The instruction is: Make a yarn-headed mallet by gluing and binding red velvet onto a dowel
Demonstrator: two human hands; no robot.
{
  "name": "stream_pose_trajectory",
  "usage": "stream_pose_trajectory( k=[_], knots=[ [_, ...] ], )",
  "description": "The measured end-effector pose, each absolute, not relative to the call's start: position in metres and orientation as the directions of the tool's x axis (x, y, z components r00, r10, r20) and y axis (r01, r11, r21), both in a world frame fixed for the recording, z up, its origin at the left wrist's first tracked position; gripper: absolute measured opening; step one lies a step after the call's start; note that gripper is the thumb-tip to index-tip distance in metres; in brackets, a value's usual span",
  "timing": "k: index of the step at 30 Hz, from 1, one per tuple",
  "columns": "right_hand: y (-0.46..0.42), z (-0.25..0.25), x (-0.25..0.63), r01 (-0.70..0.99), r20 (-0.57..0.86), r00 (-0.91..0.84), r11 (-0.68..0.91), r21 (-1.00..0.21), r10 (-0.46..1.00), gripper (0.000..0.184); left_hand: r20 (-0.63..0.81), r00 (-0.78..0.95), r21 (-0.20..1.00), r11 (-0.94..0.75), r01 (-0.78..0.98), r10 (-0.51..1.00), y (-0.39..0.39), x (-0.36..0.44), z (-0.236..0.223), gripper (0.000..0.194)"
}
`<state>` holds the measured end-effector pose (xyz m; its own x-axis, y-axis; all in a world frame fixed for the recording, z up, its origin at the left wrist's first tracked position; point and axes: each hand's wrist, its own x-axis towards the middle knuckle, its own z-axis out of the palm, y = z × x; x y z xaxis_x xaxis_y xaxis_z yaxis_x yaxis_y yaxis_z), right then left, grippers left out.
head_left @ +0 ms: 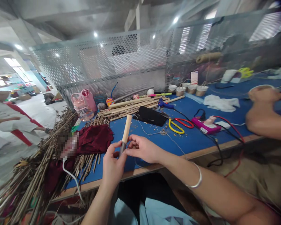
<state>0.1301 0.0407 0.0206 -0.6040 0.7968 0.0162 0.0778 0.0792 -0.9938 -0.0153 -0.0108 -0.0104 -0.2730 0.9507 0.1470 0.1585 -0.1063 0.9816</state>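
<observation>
My left hand (112, 165) is closed around the dark lower end of a pale bamboo stick (126, 128), holding it upright and tilted slightly right over the front of the blue table (189, 140). My right hand (142, 148), a silver bangle on its wrist, pinches the same stick just beside the left thumb. A thin string trails from near the hands across the table.
Dry twigs and a dark red cloth (93, 139) lie at left. Cut bamboo lengths (135, 104), a black pouch (151, 115), yellow-handled scissors (178, 125) and a pink power strip (204, 125) lie beyond. Another person's arm (264, 118) rests at right. A mesh panel backs the table.
</observation>
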Motion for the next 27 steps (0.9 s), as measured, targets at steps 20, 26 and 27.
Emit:
stream_pose_trajectory(
  k=[20, 26, 27],
  knots=[
    [0.13, 0.012, 0.135, 0.075, 0.181, -0.781, 0.377, -0.923, 0.598, 0.036, 0.058, -0.242, 0.989, -0.089, -0.119, 0.969, 0.013, -0.013, -0.01, 0.042],
    [0.127, -0.01, 0.133, -0.073, 0.136, -0.777, 0.126, -0.989, 0.615, 0.046, -0.033, -0.178, 0.955, -0.022, -0.295, 0.983, 0.019, -0.007, -0.013, 0.047],
    [0.123, -0.011, 0.134, -0.104, 0.129, -0.773, 0.077, -0.992, 0.62, 0.05, -0.044, -0.152, 0.945, -0.008, -0.328, 0.987, 0.02, -0.007, -0.014, 0.048]
  ],
)
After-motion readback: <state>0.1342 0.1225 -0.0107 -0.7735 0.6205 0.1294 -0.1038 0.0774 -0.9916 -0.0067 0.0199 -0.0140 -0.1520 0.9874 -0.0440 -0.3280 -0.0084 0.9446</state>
